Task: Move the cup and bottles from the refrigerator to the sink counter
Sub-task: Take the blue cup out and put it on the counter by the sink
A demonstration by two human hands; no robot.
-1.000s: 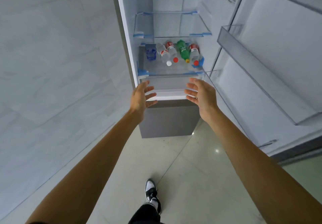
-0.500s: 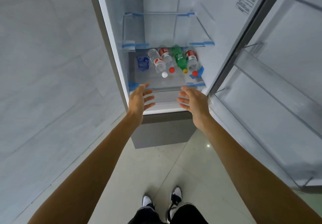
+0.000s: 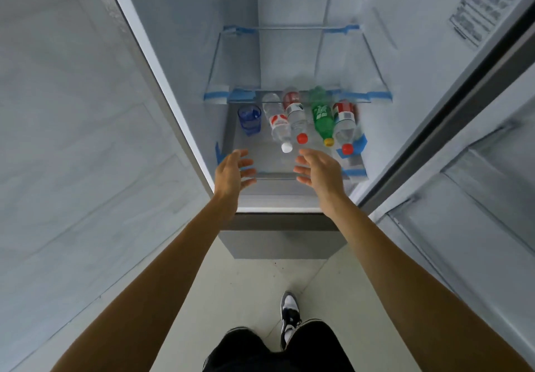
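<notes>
grip: left hand (image 3: 231,172) and right hand (image 3: 321,172) spread, empty
where: shelf (image 3: 272,164) front edge
next: lift cup (image 3: 249,118) level from left edge; bottles (image 3: 321,119) by body

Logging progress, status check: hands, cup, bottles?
Left hand, right hand open, empty, near shelf front. Blue cup, four bottles untouched on shelf. Nothing blocking the reach.

**No legible text**

I can read nothing from here. The white printed sticker (image 3: 474,9) on the grey refrigerator (image 3: 405,61) wall is blurred lines. Labels on the green plastic bottle (image 3: 321,117) and the three clear plastic bottles (image 3: 277,119) show only smeared marks.
</notes>
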